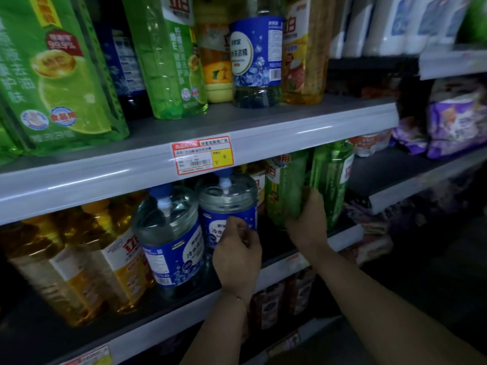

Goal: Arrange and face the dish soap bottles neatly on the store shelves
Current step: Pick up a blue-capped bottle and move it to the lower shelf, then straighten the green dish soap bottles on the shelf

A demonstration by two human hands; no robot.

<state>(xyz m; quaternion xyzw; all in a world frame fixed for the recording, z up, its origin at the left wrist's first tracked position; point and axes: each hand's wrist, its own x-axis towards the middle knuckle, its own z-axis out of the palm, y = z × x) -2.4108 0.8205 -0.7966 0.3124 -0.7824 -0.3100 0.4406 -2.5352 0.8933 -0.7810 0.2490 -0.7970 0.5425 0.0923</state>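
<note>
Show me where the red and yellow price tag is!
In the head view, the price tag sits mid-picture on the upper shelf's front rail, just above the blue-labelled bottle held by the left hand.

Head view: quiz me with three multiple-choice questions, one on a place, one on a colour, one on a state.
1. Where is the price tag? A. upper shelf edge B. on a bottle C. on the floor
2. What colour is the bottle the right hand grips? A. yellow B. green C. blue
3. What is the left hand doing? A. hanging idle B. lying flat C. gripping a blue-label bottle
Answers: 1 A, it sits on that edge; 2 B, fingers wrap a green bottle; 3 C, fingers curl on its label.
</note>
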